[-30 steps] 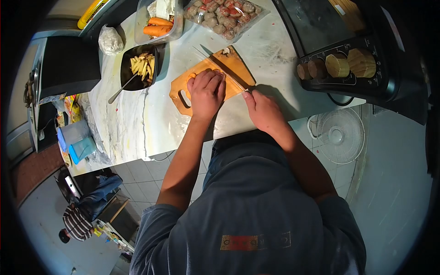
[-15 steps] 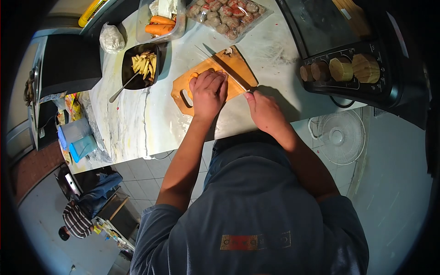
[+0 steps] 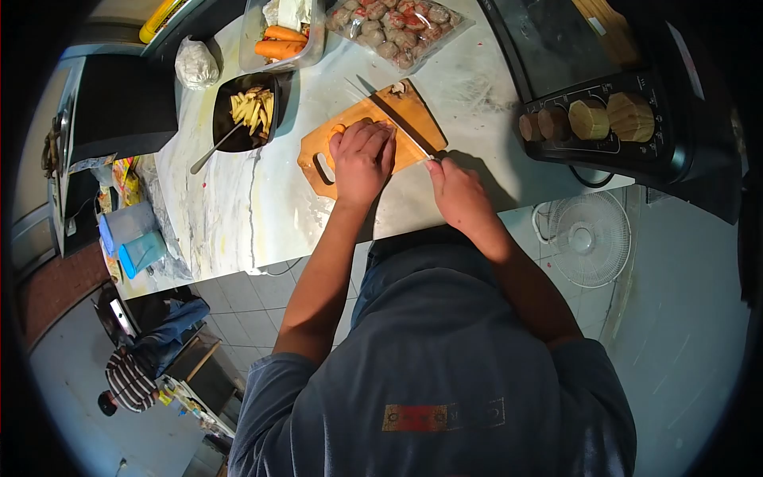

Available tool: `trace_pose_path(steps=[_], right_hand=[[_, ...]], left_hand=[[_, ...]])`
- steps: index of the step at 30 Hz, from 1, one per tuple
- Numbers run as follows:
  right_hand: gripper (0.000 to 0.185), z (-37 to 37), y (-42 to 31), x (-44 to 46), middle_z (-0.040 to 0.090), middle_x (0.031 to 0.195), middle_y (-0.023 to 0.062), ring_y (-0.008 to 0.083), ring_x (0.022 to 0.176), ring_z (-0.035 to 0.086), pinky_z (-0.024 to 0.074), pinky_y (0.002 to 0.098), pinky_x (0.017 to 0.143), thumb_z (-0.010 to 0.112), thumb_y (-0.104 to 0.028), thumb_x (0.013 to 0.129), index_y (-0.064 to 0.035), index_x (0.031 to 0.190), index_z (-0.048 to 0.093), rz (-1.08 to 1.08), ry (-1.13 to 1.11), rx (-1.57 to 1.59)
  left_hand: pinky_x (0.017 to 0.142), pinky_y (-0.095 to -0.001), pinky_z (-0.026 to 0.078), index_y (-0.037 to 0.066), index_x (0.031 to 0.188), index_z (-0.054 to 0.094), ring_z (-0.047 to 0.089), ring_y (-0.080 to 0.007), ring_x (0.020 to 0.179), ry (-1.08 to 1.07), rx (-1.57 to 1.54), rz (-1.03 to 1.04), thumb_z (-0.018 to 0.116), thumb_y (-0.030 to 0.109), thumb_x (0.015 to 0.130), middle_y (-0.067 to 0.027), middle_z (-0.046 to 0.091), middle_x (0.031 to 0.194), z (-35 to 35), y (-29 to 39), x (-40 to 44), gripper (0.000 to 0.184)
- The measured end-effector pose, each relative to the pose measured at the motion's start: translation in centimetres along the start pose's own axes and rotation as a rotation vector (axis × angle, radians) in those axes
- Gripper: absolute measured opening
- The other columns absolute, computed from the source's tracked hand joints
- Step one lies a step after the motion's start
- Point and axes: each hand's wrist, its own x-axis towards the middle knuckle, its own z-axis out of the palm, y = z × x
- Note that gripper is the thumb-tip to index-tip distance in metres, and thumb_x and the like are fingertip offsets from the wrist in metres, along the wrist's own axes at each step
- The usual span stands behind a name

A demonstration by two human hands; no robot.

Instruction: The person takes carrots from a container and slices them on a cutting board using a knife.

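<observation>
My left hand (image 3: 363, 159) is closed over an orange carrot (image 3: 338, 129) on the wooden cutting board (image 3: 312, 148). Most of the carrot is hidden under the fingers, with only a bit of orange showing at their left. A kitchen knife (image 3: 407, 133) is gripped by its handle in my right hand (image 3: 461, 191). Its blade slants across the board toward the upper left, just right of my left fingertips. A small pale scrap (image 3: 398, 87) lies at the board's far end.
A black bowl (image 3: 218, 119) holds pale cut strips and a spoon. Behind are a plastic tub (image 3: 315, 57) with carrots, a bag of meatballs (image 3: 397, 32) and a white bundle (image 3: 196, 63). An oven (image 3: 592, 119) stands right; a fan (image 3: 588, 238) is below. Another person (image 3: 131, 381) is lower left.
The knife blade has shifted slightly in angle, its tip moving a little to the right. My left hand stays in nearly the same place on the carrot.
</observation>
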Motion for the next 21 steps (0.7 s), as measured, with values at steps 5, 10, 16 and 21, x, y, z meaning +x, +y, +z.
trace_pose_path(steps=[5, 10, 16, 21], right_hand=[[0.046, -0.1, 0.3, -0.1, 0.066, 0.092, 0.0242, 0.0491, 0.092, 0.057, 0.0449, 0.0532, 0.083, 0.039, -0.042, 0.102, -0.0012, 0.095, 0.058, -0.024, 0.045, -0.012], [0.048, 0.0, -0.1, 0.1, 0.066, 0.091, 0.0266, 0.0496, 0.090, 0.058, 0.0456, 0.0543, 0.083, 0.038, -0.044, 0.101, -0.0002, 0.094, 0.057, -0.065, 0.049, 0.020], [0.048, 0.4, 0.2, 0.3, 0.065, 0.090, 0.0270, 0.0500, 0.091, 0.058, 0.0454, 0.0548, 0.083, 0.039, -0.044, 0.101, -0.0004, 0.092, 0.057, -0.083, 0.043, 0.044], [0.048, -0.1, -0.2, 0.2, 0.065, 0.090, 0.0273, 0.0501, 0.088, 0.058, 0.0457, 0.0548, 0.082, 0.039, -0.044, 0.101, -0.0002, 0.092, 0.057, -0.066, 0.040, 0.019]], left_hand=[[0.081, -0.0349, 0.038, 0.009, 0.085, 0.071, 0.063, -0.0175, 0.092, 0.021, -0.001, 0.026, 0.074, 0.010, 0.077, -0.0004, 0.070, 0.090, -0.1, -0.1, 0.0, 0.008], [0.081, -0.0343, 0.038, 0.009, 0.083, 0.070, 0.063, -0.0173, 0.092, 0.018, -0.006, 0.016, 0.074, 0.010, 0.078, -0.0003, 0.070, 0.089, -0.1, -0.1, 0.1, 0.006], [0.080, -0.0334, 0.038, 0.008, 0.081, 0.069, 0.063, -0.0171, 0.090, 0.004, -0.017, 0.008, 0.074, 0.009, 0.078, -0.0004, 0.070, 0.088, -0.1, -0.1, 0.1, 0.005], [0.080, -0.0334, 0.039, 0.008, 0.080, 0.069, 0.063, -0.0173, 0.090, 0.014, -0.019, 0.006, 0.074, 0.009, 0.078, -0.0005, 0.070, 0.088, 0.0, -0.1, 0.1, 0.005]])
